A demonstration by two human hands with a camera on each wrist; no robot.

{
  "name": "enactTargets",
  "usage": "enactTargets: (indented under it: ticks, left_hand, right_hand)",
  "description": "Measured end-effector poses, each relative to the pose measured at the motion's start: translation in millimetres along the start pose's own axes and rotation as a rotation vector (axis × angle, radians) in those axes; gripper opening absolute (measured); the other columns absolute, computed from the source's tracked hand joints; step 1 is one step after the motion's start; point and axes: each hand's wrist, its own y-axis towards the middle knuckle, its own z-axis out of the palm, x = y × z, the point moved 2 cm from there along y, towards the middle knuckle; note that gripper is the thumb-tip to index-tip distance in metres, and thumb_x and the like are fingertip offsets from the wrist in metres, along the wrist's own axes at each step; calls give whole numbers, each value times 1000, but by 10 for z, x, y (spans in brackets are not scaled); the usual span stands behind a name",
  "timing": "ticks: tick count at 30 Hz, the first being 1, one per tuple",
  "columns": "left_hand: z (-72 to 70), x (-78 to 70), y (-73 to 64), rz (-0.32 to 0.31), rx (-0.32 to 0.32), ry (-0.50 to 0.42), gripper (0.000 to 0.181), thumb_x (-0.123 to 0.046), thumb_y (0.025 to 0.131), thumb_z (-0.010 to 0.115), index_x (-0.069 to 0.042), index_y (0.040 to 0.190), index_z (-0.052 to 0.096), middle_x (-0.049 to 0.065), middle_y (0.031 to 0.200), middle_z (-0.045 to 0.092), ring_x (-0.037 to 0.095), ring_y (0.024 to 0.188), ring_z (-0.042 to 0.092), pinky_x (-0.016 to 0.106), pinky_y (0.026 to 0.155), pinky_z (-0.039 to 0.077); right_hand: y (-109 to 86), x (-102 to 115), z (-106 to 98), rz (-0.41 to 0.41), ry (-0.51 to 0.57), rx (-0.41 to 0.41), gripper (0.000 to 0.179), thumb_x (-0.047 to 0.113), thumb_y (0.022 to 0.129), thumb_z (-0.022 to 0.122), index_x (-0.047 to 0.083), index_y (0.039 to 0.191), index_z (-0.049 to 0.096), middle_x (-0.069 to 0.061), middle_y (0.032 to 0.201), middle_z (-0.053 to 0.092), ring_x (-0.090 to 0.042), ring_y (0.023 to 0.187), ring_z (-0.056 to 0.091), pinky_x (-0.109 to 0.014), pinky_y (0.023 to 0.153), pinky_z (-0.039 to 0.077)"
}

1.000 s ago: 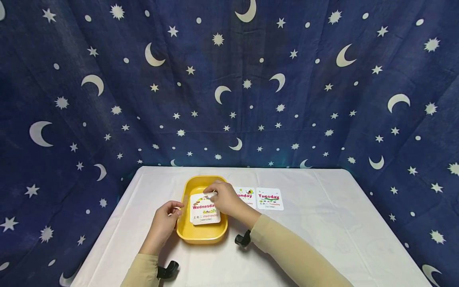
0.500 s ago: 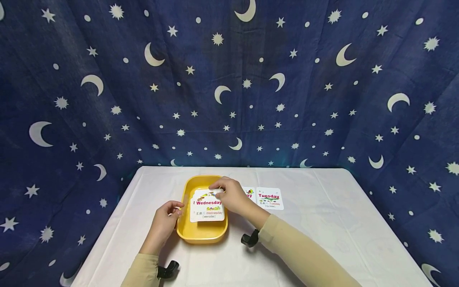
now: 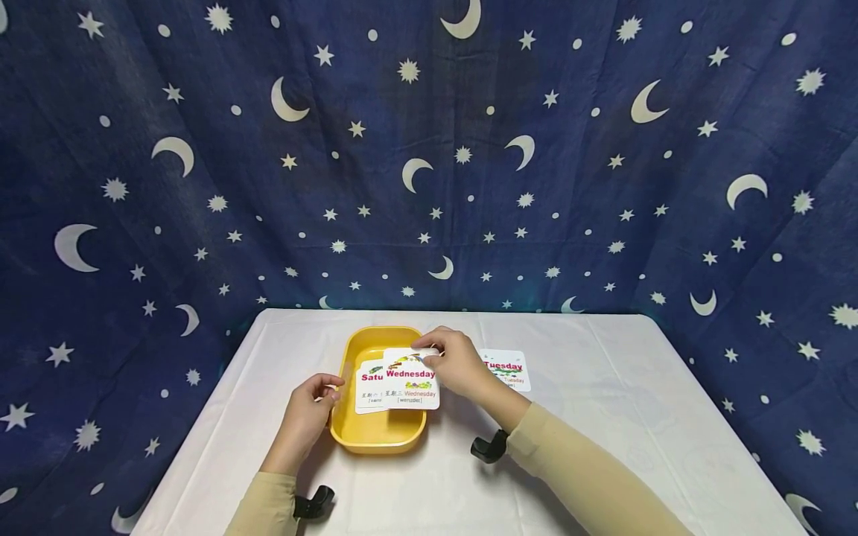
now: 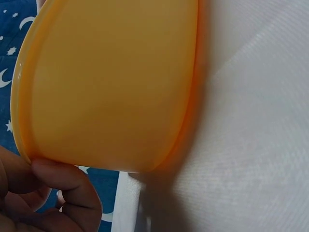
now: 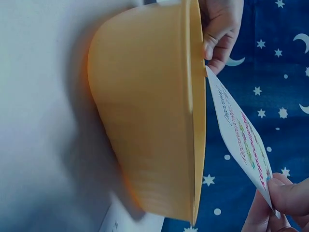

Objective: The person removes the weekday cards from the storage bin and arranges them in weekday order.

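My right hand pinches the upper right corner of a white Wednesday flashcard. In the right wrist view this card is tilted beside the tray's rim, thumb on its printed face. At the left side of the yellow tray, my left hand grips the rim; in the left wrist view its thumb and fingers pinch that edge. A Saturday flashcard lies inside the tray, partly covered by the Wednesday card.
A Tuesday flashcard lies on the white tablecloth right of the tray, its lower left hidden by my right hand. A dark blue curtain with moons and stars hangs behind the table.
My right hand has moved right with the Wednesday card, lifting it toward the tray's right rim and uncovering the Saturday card. It now hides the Monday card. My left hand has stayed put.
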Motion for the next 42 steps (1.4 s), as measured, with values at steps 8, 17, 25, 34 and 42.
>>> enactTargets:
  ticks: [8,17,25,34,42]
  left_hand:
    - [-3,-18,-18,14,2,4,20,1,106,57,1,122,69,8,92,57,15,66,48,24,53,44]
    - [-2,-12,-22,22,7,-2,20,0,106,57,1,122,69,8,92,57,15,66,48,25,53,45]
    - [-6,-3,-13,22,8,-9,20,0,106,57,0,122,69,7,93,57,15,67,49,25,54,45]
    - [-11,-3,-11,13,2,-6,21,1,106,57,0,122,69,7,93,56,15,67,48,24,54,45]
    - [4,-4,-7,6,-13,5,20,0,106,56,-1,121,70,8,94,56,15,66,49,24,54,46]
  right_hand:
    - [-74,-62,-201,50,24,-31,31,-3,93,74,16,116,84,3,113,76,-19,93,59,-33,83,50]
    - [-180,-218,-385,109,9,-61,31,-3,93,75,18,114,84,3,110,76,-21,90,58,-31,79,49]
    - [-286,-432,-561,137,19,-69,33,-5,92,74,17,115,83,0,114,76,-21,92,57,-30,79,48]
    - [-407,-631,-777,167,-27,-85,32,-4,93,72,14,117,82,-4,117,76,-23,92,54,-34,81,45]
    - [-486,-895,-952,215,-83,-98,31,-4,93,71,12,118,82,-9,122,75,-24,97,55,-36,85,46]
